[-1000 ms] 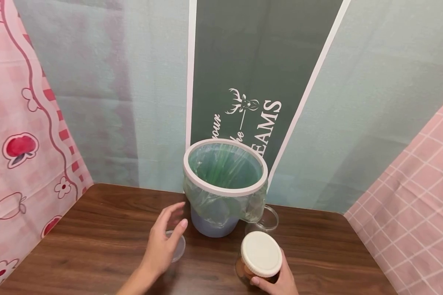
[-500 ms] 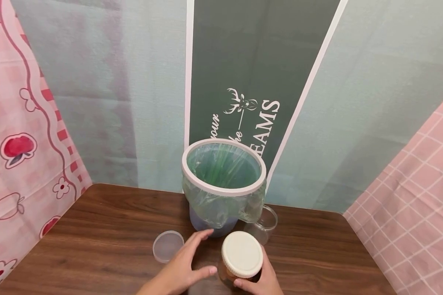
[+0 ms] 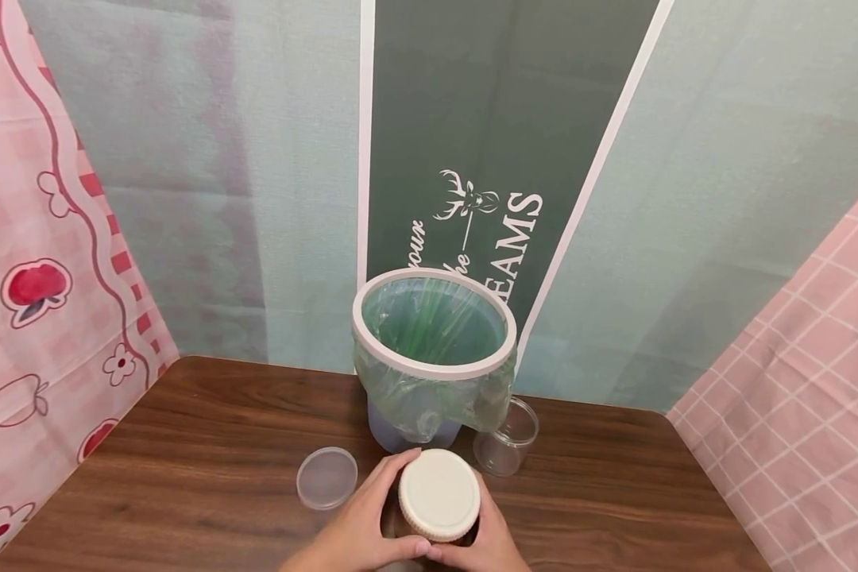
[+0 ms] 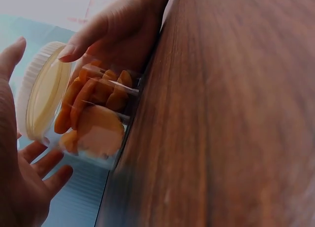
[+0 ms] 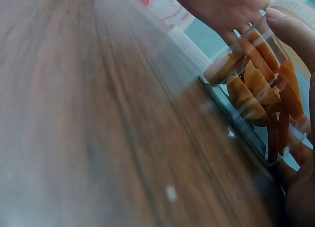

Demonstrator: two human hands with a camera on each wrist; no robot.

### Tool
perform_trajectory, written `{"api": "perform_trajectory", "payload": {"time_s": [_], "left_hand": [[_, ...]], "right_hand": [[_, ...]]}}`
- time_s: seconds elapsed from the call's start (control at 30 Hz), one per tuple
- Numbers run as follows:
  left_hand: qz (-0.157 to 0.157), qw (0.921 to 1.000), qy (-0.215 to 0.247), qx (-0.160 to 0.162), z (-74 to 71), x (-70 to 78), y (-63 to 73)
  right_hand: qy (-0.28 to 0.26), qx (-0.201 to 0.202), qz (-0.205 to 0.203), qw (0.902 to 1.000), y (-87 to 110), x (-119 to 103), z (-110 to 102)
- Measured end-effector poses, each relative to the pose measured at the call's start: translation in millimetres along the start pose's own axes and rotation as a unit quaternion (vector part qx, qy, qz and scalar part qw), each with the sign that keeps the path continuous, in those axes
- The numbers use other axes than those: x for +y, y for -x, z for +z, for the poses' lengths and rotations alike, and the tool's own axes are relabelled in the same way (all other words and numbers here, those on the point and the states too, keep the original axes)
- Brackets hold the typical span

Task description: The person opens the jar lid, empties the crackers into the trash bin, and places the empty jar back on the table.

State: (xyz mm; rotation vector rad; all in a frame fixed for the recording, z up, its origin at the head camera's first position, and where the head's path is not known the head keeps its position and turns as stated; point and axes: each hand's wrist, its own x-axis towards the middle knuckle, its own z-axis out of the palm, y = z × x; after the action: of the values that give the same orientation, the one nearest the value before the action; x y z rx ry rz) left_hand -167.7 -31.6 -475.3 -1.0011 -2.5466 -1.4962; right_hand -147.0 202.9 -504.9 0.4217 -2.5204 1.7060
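A clear jar (image 4: 93,113) with a cream screw lid (image 3: 439,492) stands at the front of the table, holding several round, flat, orange-brown pieces (image 5: 251,79) like biscuits. My right hand (image 3: 489,532) grips its right side, thumb at the front below the lid. Around the left side curves my left hand (image 3: 361,516), its fingertips by the lid's far edge and its thumb meeting the right thumb in front. In the left wrist view, the left fingers (image 4: 47,168) are spread beside the jar. The lid covers most of the jar in the head view.
Behind the jar stands a blue bin (image 3: 407,429) with a green liner (image 3: 429,397) and white rim ring (image 3: 439,369). A clear disc-shaped lid (image 3: 326,478) lies left of the hands. A clear empty tub (image 3: 504,449) stands right of the bin. Curtains (image 3: 307,199) surround the wooden table (image 3: 186,461).
The right hand has brought the jar leftward to the middle. My left hand has moved right from over the clear disc-shaped lid to the jar's left side.
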Motion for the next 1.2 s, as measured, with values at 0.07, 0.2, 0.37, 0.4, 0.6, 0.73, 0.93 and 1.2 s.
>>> {"api": "perform_trajectory", "payload": {"time_s": [0.07,0.2,0.37,0.4,0.6,0.73,0.93,1.2], "left_hand": [[0.000,1.0000,0.001,0.005,-0.4,-0.9,-0.1],[-0.013,0.9997,0.014,0.013,-1.6,-2.2,-0.8],[-0.024,0.9995,0.014,0.018,-4.6,-2.2,-3.5],[-0.015,0.9997,0.004,0.019,-5.5,-2.0,-4.4],[0.052,0.9948,-0.085,0.019,-12.1,2.7,-12.4],[0.088,0.9864,-0.138,0.010,-17.6,6.8,-18.2],[0.102,0.9762,-0.190,-0.024,-23.1,14.4,-25.5],[0.115,0.9638,-0.231,-0.067,-24.7,25.2,-34.8]], "right_hand": [[-0.007,-0.014,-0.044,0.9989,-2.4,3,3],[-0.033,-0.051,-0.102,0.9929,-8.2,5,10],[-0.057,-0.067,-0.066,0.9939,-10.4,1,15],[-0.060,-0.068,-0.057,0.9943,-10.2,0,15],[-0.050,-0.068,-0.063,0.9944,-9.8,2,15],[-0.048,-0.069,-0.091,0.9923,-10.8,4,13],[-0.032,-0.064,-0.120,0.9902,-11.9,3,10],[-0.072,-0.104,-0.081,0.9886,-9.0,4,10]]}}
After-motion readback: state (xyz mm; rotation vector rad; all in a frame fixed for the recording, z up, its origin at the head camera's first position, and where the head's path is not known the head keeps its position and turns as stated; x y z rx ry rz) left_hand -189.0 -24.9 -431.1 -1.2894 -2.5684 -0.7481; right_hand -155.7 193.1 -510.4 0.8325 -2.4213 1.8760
